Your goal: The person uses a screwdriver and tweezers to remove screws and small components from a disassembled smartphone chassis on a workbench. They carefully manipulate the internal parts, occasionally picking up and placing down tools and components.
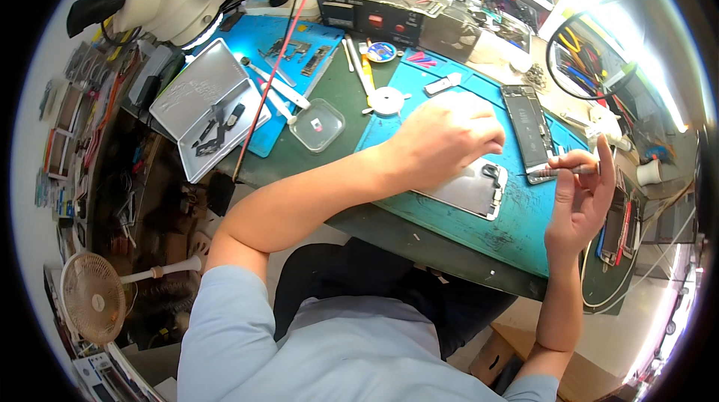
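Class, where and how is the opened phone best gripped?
Probably by its long side edges, from above: the opened phone lies flat on the blue mat, oblong, insides facing up. Avoid the near end, where the tool in the right hand overlaps it in this view.

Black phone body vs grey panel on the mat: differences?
Colour: the black phone body is mostly dark; the grey panel is paler, with dark parts at its right end.
Pose: the phone body's length points away from the person; the panel's runs more sideways.
Cover: the left hand hides more of the panel than the phone body.
Shared: both lie on the blue mat.
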Tool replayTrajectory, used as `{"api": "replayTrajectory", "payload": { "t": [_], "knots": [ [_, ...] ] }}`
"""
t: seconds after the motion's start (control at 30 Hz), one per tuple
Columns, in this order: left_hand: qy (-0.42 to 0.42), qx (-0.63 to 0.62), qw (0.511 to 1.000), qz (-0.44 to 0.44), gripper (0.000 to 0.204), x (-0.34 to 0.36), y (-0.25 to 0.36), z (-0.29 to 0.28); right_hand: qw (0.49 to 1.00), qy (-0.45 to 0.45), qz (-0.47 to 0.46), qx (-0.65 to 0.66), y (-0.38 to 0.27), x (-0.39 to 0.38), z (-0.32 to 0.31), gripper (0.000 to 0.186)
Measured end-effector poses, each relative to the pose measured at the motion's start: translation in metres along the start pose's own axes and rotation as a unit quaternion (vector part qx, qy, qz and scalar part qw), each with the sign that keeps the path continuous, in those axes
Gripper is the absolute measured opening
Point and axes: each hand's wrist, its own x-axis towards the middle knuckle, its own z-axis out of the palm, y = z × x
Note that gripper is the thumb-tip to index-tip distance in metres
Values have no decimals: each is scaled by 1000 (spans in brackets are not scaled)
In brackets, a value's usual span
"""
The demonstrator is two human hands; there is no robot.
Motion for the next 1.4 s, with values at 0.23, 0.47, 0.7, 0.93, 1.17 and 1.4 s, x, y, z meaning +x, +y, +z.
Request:
{"api": "replayTrajectory", "payload": {
  "t": [0.23, 0.47, 0.7, 0.93, 1.17, 1.4],
  "knots": [
    [-55, 2, 998, -12, 7, -1, -1, 0, 999, -40, -1, -14, 9, 5, 4, 57],
    [-96, 7, 995, -17, 10, -1, 11, 3, 992, -108, -35, -49, 9, 4, 1, 59],
    [-112, -22, 993, -39, 11, -7, 17, 7, 990, -119, -39, -68, 6, 5, 3, 59],
    [-103, -34, 993, -40, 10, -3, 18, 5, 984, -102, -90, -111, 4, 11, 4, 53],
    [-99, -43, 993, -53, 11, -3, 19, 9, 989, -82, -60, -109, -1, 10, 1, 51],
    [-105, -40, 991, -66, 12, -3, 20, 8, 981, -130, -70, -123, -4, 18, -4, 42]
  ]
}}
